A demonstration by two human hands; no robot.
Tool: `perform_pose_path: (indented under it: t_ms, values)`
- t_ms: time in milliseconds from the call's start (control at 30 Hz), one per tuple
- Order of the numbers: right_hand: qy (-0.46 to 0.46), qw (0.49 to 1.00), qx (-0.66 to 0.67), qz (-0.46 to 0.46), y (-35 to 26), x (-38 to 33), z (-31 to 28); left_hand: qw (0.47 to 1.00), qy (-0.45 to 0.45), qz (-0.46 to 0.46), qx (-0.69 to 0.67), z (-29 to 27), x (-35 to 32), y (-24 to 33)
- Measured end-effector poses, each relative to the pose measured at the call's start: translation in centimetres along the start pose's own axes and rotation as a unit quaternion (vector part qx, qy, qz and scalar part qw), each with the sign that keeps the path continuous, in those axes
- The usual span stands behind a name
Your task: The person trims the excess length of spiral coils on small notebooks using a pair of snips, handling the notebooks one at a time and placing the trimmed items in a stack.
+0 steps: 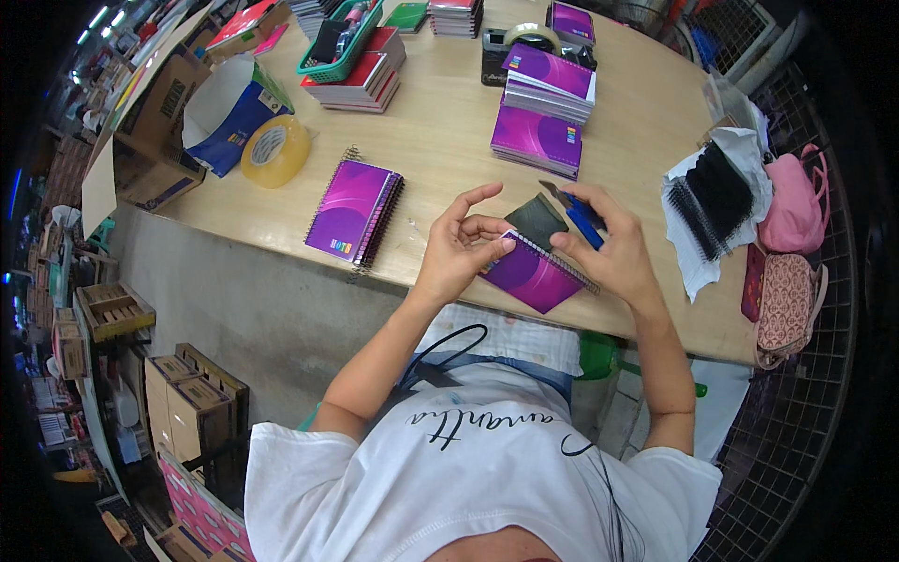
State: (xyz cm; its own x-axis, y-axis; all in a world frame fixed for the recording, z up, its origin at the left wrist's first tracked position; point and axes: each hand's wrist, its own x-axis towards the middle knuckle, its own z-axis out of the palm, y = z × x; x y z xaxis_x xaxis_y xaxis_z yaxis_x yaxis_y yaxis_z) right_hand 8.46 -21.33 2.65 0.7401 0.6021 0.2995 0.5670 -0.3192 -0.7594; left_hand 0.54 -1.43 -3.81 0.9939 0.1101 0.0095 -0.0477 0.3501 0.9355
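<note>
- left hand (465,245): raised over the near edge of the desk (440,140), wrist bent, thumb arched up and free, fingers curled inward, fingertips pinching the left edge of a purple notebook (534,274).
- right hand (604,245): opposite it, knuckles up, closed around a blue-handled tool (581,220) with thin metal tips poking out near the thumb; lower fingers resting on the notebook's wire side.
- purple notebook: tilted, held between both hands just above the desk edge; glossy cover with lighter swirls, thin wire spiral along its upper right edge.
- dark grey sheet (538,220): flat, matte, squarish, standing up behind the notebook between the two hands.
- second purple spiral notebook (353,209): lying flat on the desk, left of the hands, coil ends sticking out.
- roll of clear yellowish tape (274,150): round, glossy, lying beyond that.
- stacks of purple notebooks (541,112): piled neatly farther back.
- bundle of black wire combs (714,199): ribbed, lying on crumpled white paper at the right end of the desk.
- desk: pale wood, smooth, rounded edge.
</note>
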Motion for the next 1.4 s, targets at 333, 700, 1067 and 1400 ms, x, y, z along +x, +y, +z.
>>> perform_pose_path:
  t_ms: [333, 700, 1067, 1400]
  values:
    - [-0.041, 0.969, -0.231, -0.074, -2.4, 0.0, -2.0, 1.0, 0.015, 0.001, -0.023, -0.2, 0.3, -0.1]
    - [0.025, 0.874, -0.413, -0.256, -1.5, 1.0, -1.1, 1.0, 0.017, -0.018, 0.007, -0.2, 0.1, 0.5]
    - [0.011, 0.799, -0.48, -0.363, -1.0, 1.9, -1.2, 0.999, 0.015, -0.033, 0.013, -0.1, 0.2, 0.5]
    - [-0.173, 0.981, -0.081, 0.038, 0.5, 0.2, -1.0, 0.924, 0.056, 0.117, 0.36, 0.8, -1.2, 1.1]
